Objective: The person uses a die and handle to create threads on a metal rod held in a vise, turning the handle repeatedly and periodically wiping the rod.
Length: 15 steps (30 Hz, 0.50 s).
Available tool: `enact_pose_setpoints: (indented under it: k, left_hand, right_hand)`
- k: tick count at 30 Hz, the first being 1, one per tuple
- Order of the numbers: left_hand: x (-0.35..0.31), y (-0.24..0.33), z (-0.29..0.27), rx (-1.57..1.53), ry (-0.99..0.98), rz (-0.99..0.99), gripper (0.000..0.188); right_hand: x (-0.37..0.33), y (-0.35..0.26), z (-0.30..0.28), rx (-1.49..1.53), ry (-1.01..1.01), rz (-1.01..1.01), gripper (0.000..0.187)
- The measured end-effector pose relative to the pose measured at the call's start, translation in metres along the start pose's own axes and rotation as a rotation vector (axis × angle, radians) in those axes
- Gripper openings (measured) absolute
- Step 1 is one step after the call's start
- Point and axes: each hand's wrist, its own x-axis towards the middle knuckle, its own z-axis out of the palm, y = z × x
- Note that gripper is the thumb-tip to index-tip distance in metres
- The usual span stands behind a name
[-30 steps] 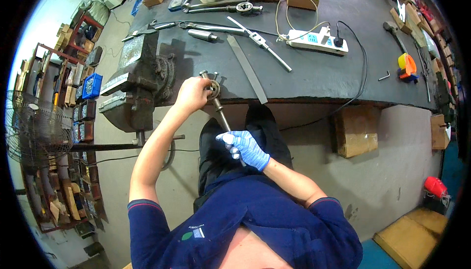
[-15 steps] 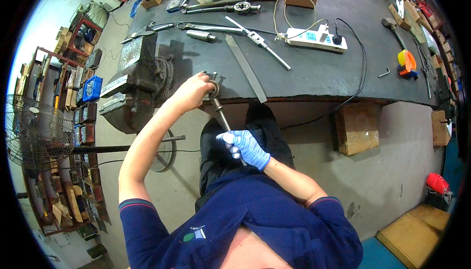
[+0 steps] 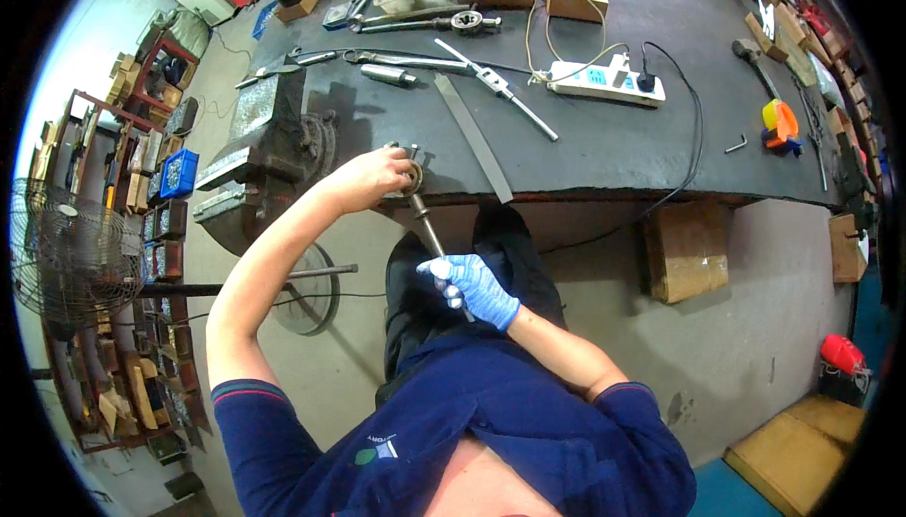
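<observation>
Flat file (image 3: 473, 138) on dark bench (image 3: 604, 154), white power strip (image 3: 587, 84) right of it; caged fan (image 3: 71, 245) far left.

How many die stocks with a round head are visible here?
2: a held die stock, in the left hand and the gloved right hand; and a second die stock, on the bench near the plastic tray. More may be hidden.

The blue shirt (image 3: 453, 390) has a short row of small, pale letters (image 3: 380, 439) on its front, on the wearer's left side. They look upside down from up here. Right by them is a little badge (image 3: 386, 448), part green and part pale blue. The letters are tiny and blurry.
</observation>
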Motion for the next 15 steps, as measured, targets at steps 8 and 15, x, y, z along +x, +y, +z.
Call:
enact_pose_setpoints:
  k: [8, 15]
  left_hand:
    - [-0.006, 0.017, -0.002, -0.061, 0.219, -0.331, 0.029]
    - [0.003, 0.032, 0.038, 0.026, 0.373, -0.617, 0.023]
  right_hand:
    - [-0.001, -0.003, -0.003, 0.014, -0.022, 0.025, 0.025]
    - [0.001, 0.001, -0.003, 0.029, -0.035, 0.044, 0.025]
